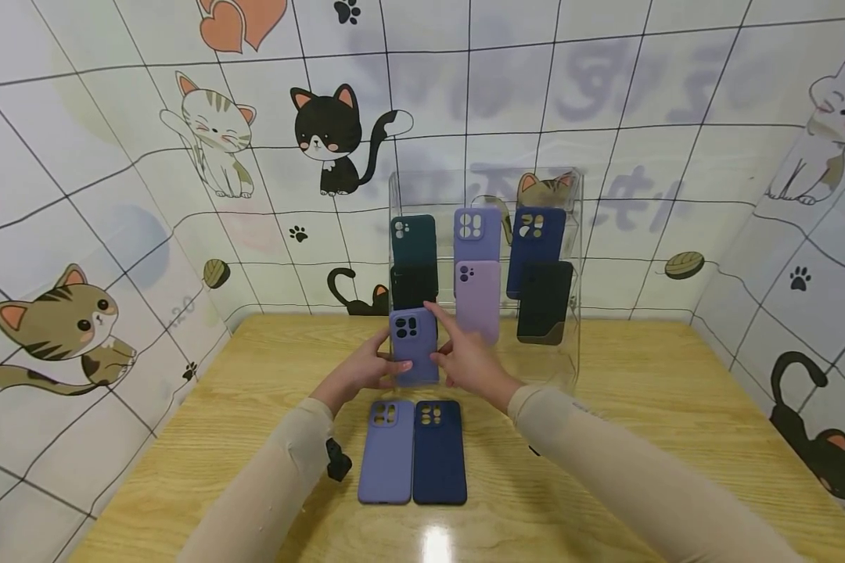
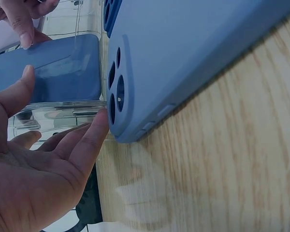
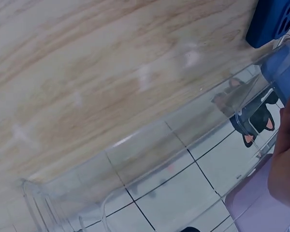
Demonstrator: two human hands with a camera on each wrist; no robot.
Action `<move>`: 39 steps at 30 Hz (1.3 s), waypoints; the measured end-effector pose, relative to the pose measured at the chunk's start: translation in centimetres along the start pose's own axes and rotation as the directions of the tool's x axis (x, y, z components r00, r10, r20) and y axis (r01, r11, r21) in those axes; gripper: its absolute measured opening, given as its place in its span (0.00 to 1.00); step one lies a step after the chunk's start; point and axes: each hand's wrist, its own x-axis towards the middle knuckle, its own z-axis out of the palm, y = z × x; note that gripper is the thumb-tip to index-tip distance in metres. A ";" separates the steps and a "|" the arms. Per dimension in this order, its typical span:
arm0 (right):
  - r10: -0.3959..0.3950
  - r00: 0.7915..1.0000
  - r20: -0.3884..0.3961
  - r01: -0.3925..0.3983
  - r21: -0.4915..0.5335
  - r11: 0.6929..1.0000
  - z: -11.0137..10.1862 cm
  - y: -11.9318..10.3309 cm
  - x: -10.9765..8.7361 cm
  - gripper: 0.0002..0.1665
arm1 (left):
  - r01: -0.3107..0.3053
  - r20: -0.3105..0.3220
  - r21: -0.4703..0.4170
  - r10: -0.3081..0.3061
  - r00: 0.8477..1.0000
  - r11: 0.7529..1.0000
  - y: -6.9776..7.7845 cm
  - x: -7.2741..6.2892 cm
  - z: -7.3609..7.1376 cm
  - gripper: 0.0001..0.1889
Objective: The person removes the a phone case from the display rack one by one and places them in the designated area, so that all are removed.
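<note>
A light purple phone case (image 1: 414, 348) stands upright in the lowest tier of a clear display stand (image 1: 521, 367), at its left. My right hand (image 1: 473, 363) holds this case, index finger at its top edge and thumb at its right side. My left hand (image 1: 362, 367) is at the stand's lower left corner. In the left wrist view, the left hand's fingers (image 2: 89, 140) reach out along the clear stand and the thumb lies over the case's face. Most of the right hand is cut off in the right wrist view.
Higher tiers hold a dark green case (image 1: 414, 238), another purple case (image 1: 477, 231), a navy case (image 1: 538, 234), a lilac case (image 1: 479, 301) and black cases (image 1: 545, 305). On the wooden table (image 1: 253, 438) lie a purple case (image 1: 386, 461) and a navy case (image 1: 440, 461), side by side.
</note>
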 end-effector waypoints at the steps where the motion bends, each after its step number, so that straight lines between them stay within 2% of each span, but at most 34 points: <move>1: -0.007 1.000 -0.003 0.007 -0.005 1.000 0.1 0.0 -0.1 0.60 | 0.000 0.000 -0.001 0.000 1.000 1.000 0.0 0.0 0.0 0.51; 9: -0.012 0.999 -0.031 0.011 -0.036 0.999 0.8 0.3 -0.2 0.61 | -0.011 -0.006 0.003 0.011 1.000 1.000 0.0 -0.1 0.0 0.51; 18: -0.026 0.998 -0.064 0.025 -0.013 1.000 1.3 0.8 -0.1 0.61 | -0.013 -0.010 0.007 0.013 1.000 1.000 -0.1 -0.1 0.0 0.50; 30: -0.038 0.997 -0.067 0.039 0.012 0.999 1.2 1.1 0.1 0.63 | -0.011 -0.004 -0.011 0.011 1.000 1.000 -0.1 -0.2 0.1 0.51; 34: -0.039 0.996 -0.083 0.043 0.043 0.998 0.8 1.1 0.1 0.62 | -0.007 -0.005 -0.009 0.007 1.000 1.000 -0.2 -0.1 0.1 0.51; 39: -0.060 0.992 -0.110 0.064 0.026 0.998 -0.3 0.7 0.3 0.61 | -0.007 -0.014 -0.003 0.007 1.000 1.000 -0.2 -0.1 0.1 0.52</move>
